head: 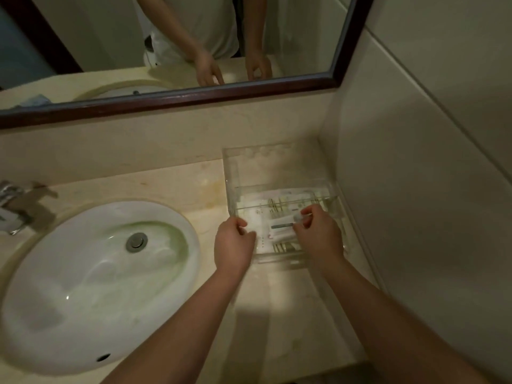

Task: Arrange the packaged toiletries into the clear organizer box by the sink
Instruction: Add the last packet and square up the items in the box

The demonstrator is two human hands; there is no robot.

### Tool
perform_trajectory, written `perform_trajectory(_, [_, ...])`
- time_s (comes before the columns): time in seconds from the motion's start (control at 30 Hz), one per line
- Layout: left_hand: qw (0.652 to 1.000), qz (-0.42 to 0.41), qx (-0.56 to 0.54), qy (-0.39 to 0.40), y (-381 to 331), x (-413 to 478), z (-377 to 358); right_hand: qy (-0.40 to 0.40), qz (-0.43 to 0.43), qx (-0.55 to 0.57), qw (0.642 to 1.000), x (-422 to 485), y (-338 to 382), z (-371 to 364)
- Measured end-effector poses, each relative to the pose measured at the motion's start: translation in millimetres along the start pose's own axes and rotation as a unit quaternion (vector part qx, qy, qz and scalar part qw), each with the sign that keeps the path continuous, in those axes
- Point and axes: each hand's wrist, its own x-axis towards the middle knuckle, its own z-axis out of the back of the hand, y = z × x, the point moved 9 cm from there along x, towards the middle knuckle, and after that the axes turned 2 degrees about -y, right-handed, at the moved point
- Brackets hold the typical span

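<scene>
A clear organizer box [231, 173] stands on the beige counter in the right corner, beside the sink. Several white packaged toiletries [279, 198] lie flat in its front compartment. My left hand [234, 245] grips the box's front left edge. My right hand [318, 234] is inside the front compartment, fingers pinched on a small white packet with a dark stripe [281, 230] that rests on the other packets. The back compartment looks bare.
A white oval sink [83, 286] with a metal drain fills the left. A chrome tap [11, 206] sits at the far left edge. A dark-framed mirror [194, 98] hangs above. A tiled wall [415, 189] closes the right side.
</scene>
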Motion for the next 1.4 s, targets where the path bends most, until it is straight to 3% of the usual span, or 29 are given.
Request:
perform_trajectory(0.1, [0.999, 0.032, 0.012, -0.032, 17, -4, 7, -0.01, 0.006, -0.011, 1.0, 0, -2, -2])
perform_trajectory(0.2, [0.996, 0.086, -0.025, 0.03, 36, -8, -2, -0.078, 0.026, 0.011, 0.997, -4, -5, 16])
perform_trajectory(0.3, [0.993, 0.074, -0.029, 0.088, 37, -14, -10, -0.174, -0.005, -0.061, 0.983, -16, -31, 44])
perform_trajectory(0.4, [0.99, 0.044, -0.021, 0.134, 34, -21, -18, -0.107, -0.073, -0.076, 0.989, -25, -68, 36])
perform_trajectory(0.5, [0.991, -0.011, 0.032, 0.126, 28, -23, -21, -0.018, -0.14, 0.052, 0.989, -25, -85, 16])
perform_trajectory(0.73, [0.994, -0.034, -0.018, 0.105, 14, -15, -11, -0.016, -0.163, 0.099, 0.981, -13, -74, 17])
perform_trajectory(0.87, [0.994, 0.008, -0.026, 0.108, 27, -12, -15, -0.019, -0.167, 0.059, 0.984, -12, -55, 11])
perform_trajectory(1.2, [0.997, 0.036, -0.037, 0.057, 35, 13, -7, -0.039, -0.17, 0.12, 0.977, -2, -24, -2])
perform_trajectory(1.4, [0.998, 0.027, -0.026, 0.055, 34, 18, -8, -0.049, -0.177, 0.057, 0.981, 7, -21, -9])
